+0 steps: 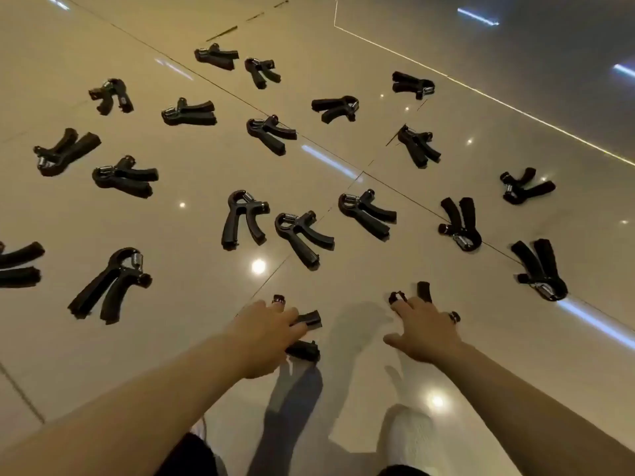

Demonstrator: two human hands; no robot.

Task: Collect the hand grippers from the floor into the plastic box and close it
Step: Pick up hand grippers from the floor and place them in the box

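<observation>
Several black hand grippers with steel springs lie scattered over the glossy beige tile floor (192, 338). My left hand (264, 334) reaches down onto the nearest hand gripper (309, 319), its fingers curled round one handle while the other handle (304, 350) sticks out below. My right hand (426, 328) lies on top of another hand gripper (424, 290), fingers spread over it and thumb held out to the side; only its handle tip and knob show. Close by lie more grippers (302, 235) (539, 269) (110, 283). No plastic box is in view.
My foot in a white sock (412, 438) stands on the tiles below my right arm. A dark floor band (549, 80) runs across the upper right behind a bright line. Ceiling lights reflect off the tiles.
</observation>
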